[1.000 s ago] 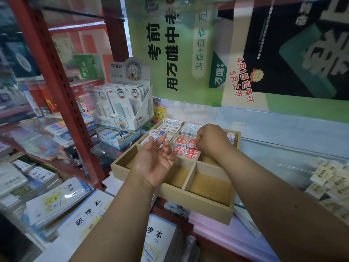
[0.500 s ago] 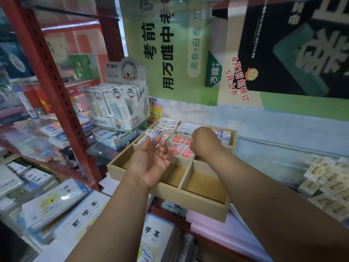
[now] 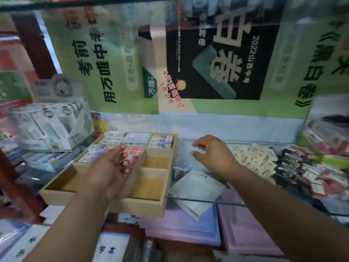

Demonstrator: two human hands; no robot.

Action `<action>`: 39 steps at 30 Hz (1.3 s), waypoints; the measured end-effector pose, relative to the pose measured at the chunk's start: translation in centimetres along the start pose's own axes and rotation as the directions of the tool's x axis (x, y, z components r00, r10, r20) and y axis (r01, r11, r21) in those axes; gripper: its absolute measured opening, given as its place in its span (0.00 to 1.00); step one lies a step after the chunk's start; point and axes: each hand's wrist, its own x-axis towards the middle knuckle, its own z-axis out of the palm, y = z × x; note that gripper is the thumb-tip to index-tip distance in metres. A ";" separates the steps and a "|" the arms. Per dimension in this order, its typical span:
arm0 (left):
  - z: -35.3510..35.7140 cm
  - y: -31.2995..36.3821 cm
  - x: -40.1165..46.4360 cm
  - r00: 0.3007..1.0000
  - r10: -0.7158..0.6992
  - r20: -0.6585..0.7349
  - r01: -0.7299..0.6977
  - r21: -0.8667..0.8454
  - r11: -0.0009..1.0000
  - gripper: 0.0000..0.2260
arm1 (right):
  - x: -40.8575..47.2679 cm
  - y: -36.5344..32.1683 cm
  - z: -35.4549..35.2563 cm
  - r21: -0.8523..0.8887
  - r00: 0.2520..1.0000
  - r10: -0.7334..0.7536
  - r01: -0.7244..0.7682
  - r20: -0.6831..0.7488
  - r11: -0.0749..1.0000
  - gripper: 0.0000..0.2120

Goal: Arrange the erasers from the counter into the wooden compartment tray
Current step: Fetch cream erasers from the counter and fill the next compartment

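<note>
Two risks are noted: cream-wrapped erasers (image 3: 253, 159) lie loose on the glass counter (image 3: 198, 200), well right of the partly filled wooden compartment tray (image 3: 105, 200); the empty, loosely curled right hand (image 3: 211, 154) could scatter them, while the relaxed, empty left hand (image 3: 111, 167) could jostle filled rows.

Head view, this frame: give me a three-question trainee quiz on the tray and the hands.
1. True or false: every compartment of the tray holds erasers.
2. Where is the right hand? A) inside the tray B) over the glass counter, right of the tray C) on the purple boxes
3. Fill in: the cream erasers not yet in the tray lie to the tray's ____.

Key: 1 false, the near compartments are empty. 2 B, empty with fingers loosely curled; the left hand is above the tray. 3 right.
</note>
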 end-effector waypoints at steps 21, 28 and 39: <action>14.9 -12.5 -9.4 0.807 -0.532 0.258 0.570 -0.102 0.815 0.08 | -2.8 12.8 -6.2 -0.557 0.919 0.390 -0.293 0.062 0.777 0.39; 17.1 -15.3 -8.1 0.742 -0.600 0.297 0.662 -0.185 0.727 0.20 | -2.5 12.3 -5.6 -0.451 0.962 0.250 -0.175 0.111 0.875 0.26; 16.7 -15.3 -8.1 0.758 -0.598 0.260 0.648 -0.191 0.737 0.18 | -1.2 12.7 -6.1 -0.017 0.961 0.265 -0.267 -0.078 0.964 0.12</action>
